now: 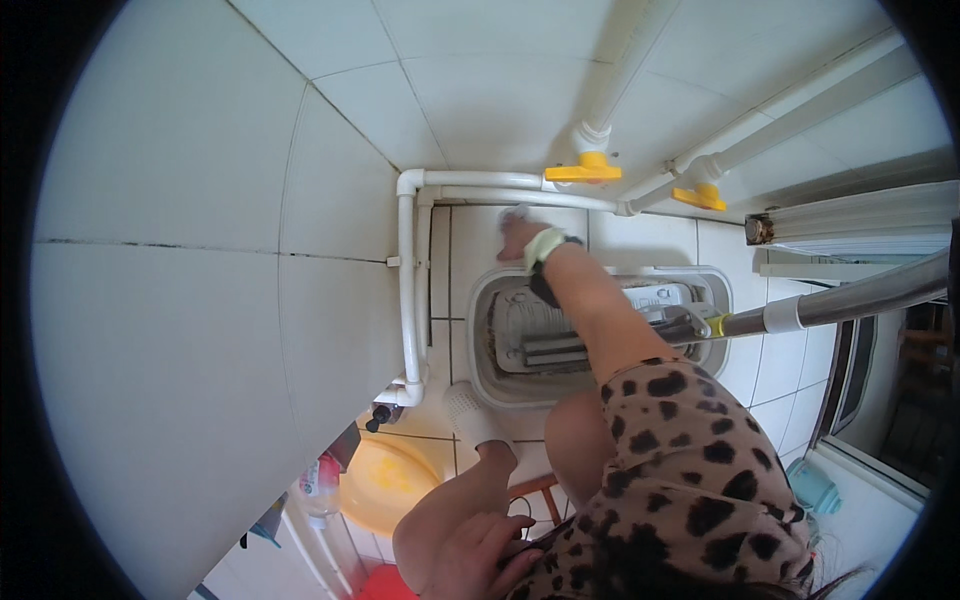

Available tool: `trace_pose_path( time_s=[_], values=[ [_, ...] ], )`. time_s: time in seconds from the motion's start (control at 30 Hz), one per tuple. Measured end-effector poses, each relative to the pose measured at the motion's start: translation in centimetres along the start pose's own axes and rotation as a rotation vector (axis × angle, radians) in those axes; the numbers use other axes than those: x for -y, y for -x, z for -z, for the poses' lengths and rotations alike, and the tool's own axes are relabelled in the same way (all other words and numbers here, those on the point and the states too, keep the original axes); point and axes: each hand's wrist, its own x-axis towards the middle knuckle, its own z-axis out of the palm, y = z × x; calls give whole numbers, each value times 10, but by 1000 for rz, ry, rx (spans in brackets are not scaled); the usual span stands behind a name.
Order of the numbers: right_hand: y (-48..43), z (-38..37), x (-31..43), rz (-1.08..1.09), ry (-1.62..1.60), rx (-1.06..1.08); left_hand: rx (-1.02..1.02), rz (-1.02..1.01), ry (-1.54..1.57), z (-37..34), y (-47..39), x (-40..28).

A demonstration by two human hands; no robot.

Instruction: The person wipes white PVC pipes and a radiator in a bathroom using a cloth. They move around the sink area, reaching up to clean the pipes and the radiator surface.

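Observation:
My right hand (517, 236) is stretched out over the floor tiles, between the white pipes and the far rim of a grey plastic mop bucket (480, 375). It is blurred by motion and presses on a whitish, translucent wad, perhaps a cloth or tissue. A pale green band and a dark band circle that wrist. Below, my left hand (484, 551) rests by my knee with its fingers partly bent; whether something dark under the fingers is held cannot be told. A mop with a metal handle (862, 300) lies with its head inside the bucket, partly behind my right forearm.
White pipes (480, 180) run along the wall's foot, with yellow valve handles (583, 169) above. A yellow basin (390, 480) and a plastic bottle (321, 484) stand at lower left. A white radiator (862, 217) is at right, and a teal container (814, 487) at lower right.

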Motion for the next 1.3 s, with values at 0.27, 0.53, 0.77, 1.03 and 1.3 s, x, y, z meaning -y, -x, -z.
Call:
trace_pose_path(
  time_s=[0.27,0.53,0.77,1.03,1.3],
  values=[
    [46,-21,-57,-200,412,6,-45,26,-75,13,-1,-20],
    [49,5,-2,-278,-133,-531,41,13,-275,7,-3,-41],
    [197,21,60,316,-359,-497,-48,-72,-2,-54,12,-14],
    [397,42,-40,549,-459,-676,-91,-179,14,-83,6,-4],
    [524,-9,-162,214,-449,-554,-251,-236,-128,-88,10,21]
  ],
)
